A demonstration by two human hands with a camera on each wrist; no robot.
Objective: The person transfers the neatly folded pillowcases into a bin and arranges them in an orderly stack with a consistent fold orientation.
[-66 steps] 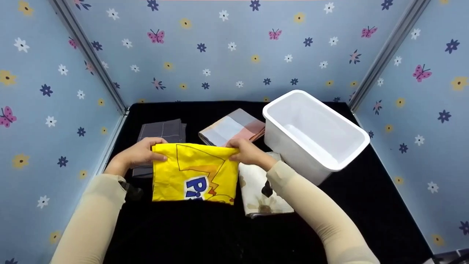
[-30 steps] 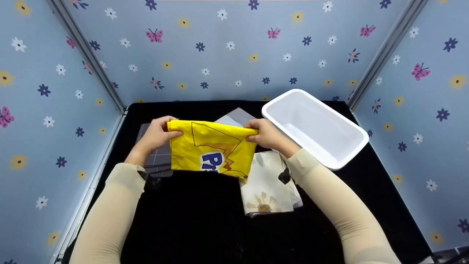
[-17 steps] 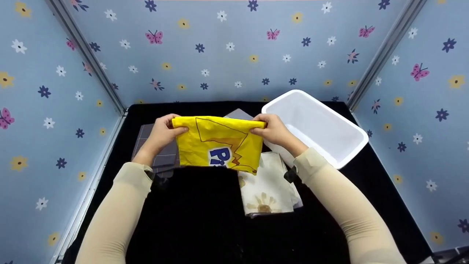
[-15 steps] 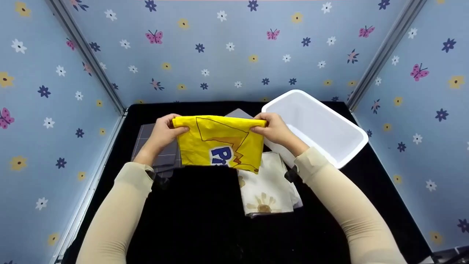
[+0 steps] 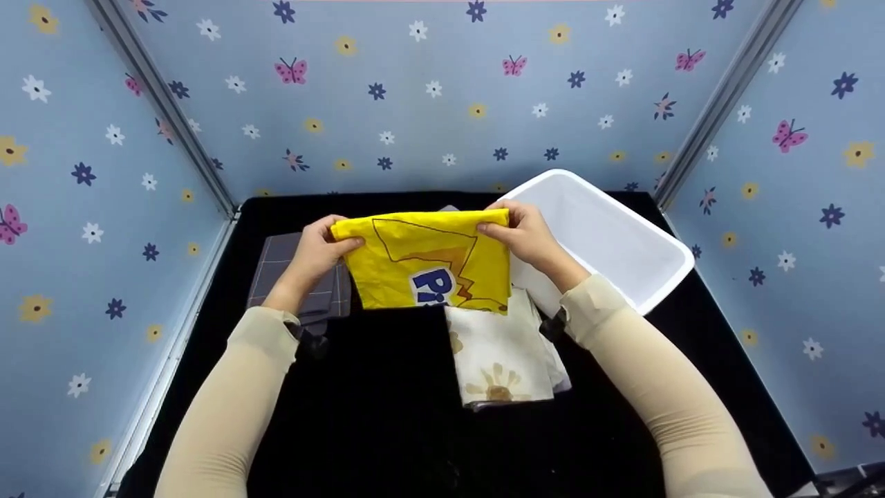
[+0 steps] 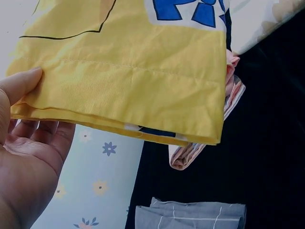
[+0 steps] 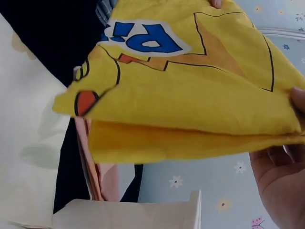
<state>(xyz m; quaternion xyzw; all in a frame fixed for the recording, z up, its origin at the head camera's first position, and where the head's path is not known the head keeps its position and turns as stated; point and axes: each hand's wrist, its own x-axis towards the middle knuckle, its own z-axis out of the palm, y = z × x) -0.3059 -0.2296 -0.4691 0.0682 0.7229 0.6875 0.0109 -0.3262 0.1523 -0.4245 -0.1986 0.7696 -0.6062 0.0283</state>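
Note:
A folded yellow cloth (image 5: 429,263) with a cartoon print and blue lettering hangs upright above the table, its lower edge loose. My left hand (image 5: 317,254) pinches its upper left corner, thumb in front and fingers behind. At the upper right corner, my right hand (image 5: 531,238) pinches it the same way. In the right wrist view the cloth's layers (image 7: 128,143) part along one edge. Behind it, a pastel checked cloth (image 6: 188,155) is mostly hidden in the head view. The white plastic bin (image 5: 615,238) stands right behind my right hand.
A folded dark grey checked cloth (image 5: 276,259) lies at the left, close by my left forearm. A folded cream cloth with flowers (image 5: 508,353) lies in front of the bin. Black fabric (image 5: 387,415) covers the table; patterned walls (image 5: 442,90) enclose three sides.
Both hands have carried the yellow cloth away from me and to the right. More of the grey checked cloth shows now, while the pastel checked cloth has become almost covered from view.

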